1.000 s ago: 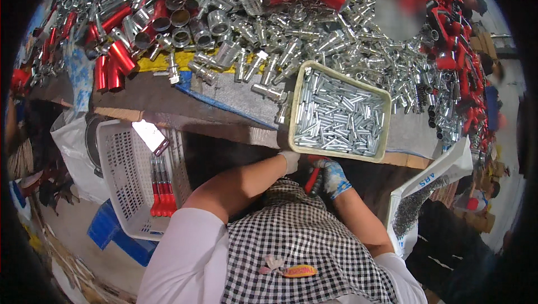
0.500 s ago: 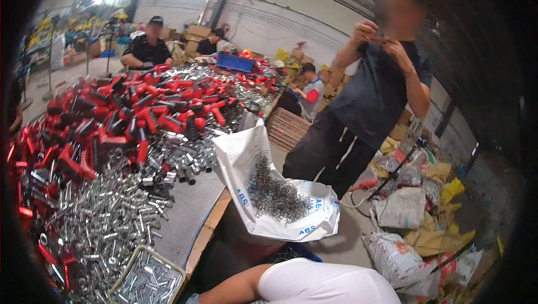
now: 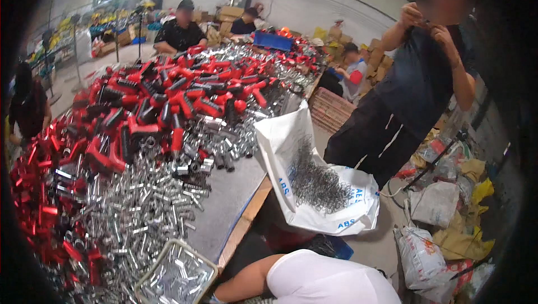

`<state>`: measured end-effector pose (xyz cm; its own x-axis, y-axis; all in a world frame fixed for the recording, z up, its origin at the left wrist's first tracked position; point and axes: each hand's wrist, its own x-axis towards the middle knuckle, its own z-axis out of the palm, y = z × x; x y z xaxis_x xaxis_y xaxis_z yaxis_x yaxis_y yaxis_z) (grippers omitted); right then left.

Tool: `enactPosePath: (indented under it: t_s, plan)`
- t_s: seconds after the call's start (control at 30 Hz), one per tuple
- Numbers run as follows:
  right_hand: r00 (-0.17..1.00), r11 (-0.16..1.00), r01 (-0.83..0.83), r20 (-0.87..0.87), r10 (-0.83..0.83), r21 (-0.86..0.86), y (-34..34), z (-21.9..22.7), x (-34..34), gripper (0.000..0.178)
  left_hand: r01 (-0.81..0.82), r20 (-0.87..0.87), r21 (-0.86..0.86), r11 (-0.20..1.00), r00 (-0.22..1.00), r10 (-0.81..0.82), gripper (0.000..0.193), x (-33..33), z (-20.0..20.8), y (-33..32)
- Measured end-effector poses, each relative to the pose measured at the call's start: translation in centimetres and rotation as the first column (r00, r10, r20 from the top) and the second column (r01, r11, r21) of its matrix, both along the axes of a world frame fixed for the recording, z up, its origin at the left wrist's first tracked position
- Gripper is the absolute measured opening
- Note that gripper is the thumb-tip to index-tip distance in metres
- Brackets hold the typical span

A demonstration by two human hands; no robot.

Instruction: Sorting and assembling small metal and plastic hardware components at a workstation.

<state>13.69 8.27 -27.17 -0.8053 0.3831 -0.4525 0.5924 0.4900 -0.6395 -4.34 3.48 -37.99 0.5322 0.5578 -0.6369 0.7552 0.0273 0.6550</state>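
Neither of my hands shows. At the lower edge a bare forearm [image 3: 249,277] in a white sleeve [image 3: 330,279], seemingly my right arm, reaches toward the lower left; its hand is cut off by the picture's edge. Nearest to it stands a rectangular tray [image 3: 215,271] with small metal pins in it. A heap of loose silvery metal parts [image 3: 151,208] lies beside the tray on the table. Behind this are piled red and black handles [image 3: 185,102]. To the right of the table edge, an open white sack [image 3: 280,136] holds many thin dark wire springs [image 3: 319,186].
A standing person [image 3: 417,85] on the right holds both hands raised together. Several people sit farther off, around the table. A blue bin [image 3: 273,41] stands at the table's far end, a pink crate [image 3: 334,107] beside it. Bags [image 3: 420,256] litter the floor at right.
The view has swung left, so the table, sack and standing person appear farther right. Another person now shows at the left edge. The forearm stays at the lower edge.
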Motion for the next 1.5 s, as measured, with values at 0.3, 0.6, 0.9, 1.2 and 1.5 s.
enactPosePath:
  t_s: [0.3, 0.6, 0.9, 1.2, 1.5]
  plan:
    - [0.998, 0.989, 0.042, -0.044, -0.049, -0.143, -0.8, 8.5, 7.3, 0.034, 0.269, -0.128, 0.366, 0.891, 0.963, -0.239, 0.029, 2.9, -1.2, -2.8]
    - [0.882, 0.665, -0.404, 0.075, 0.465, 0.628, -4.5, 27.5, 9.1, 0.044, -0.574, 0.674, -0.573, 0.584, 0.075, 0.735, 0.03, 4.4, 21.6, -1.5]
    - [0.824, 0.942, -0.226, -0.466, 0.321, 0.248, -7.0, 29.1, 2.4, 0.066, -0.21, 0.279, -0.954, 0.214, -0.883, 0.378, 0.054, -4.7, 34.7, -13.0]
    - [0.841, 0.901, -0.067, -0.511, -0.18, -0.429, -7.2, 29.4, -1.5, 0.066, -0.235, 0.239, -0.968, 0.093, -0.97, 0.042, 0.015, -7.0, 36.9, -19.7]
    - [0.896, -0.357, 0.233, 0.342, -0.283, -0.905, -10.4, 29.1, -11.8, 0.062, -0.937, 0.904, -0.341, 0.074, -0.348, -0.248, 0.047, -15.1, 35.5, -24.0]
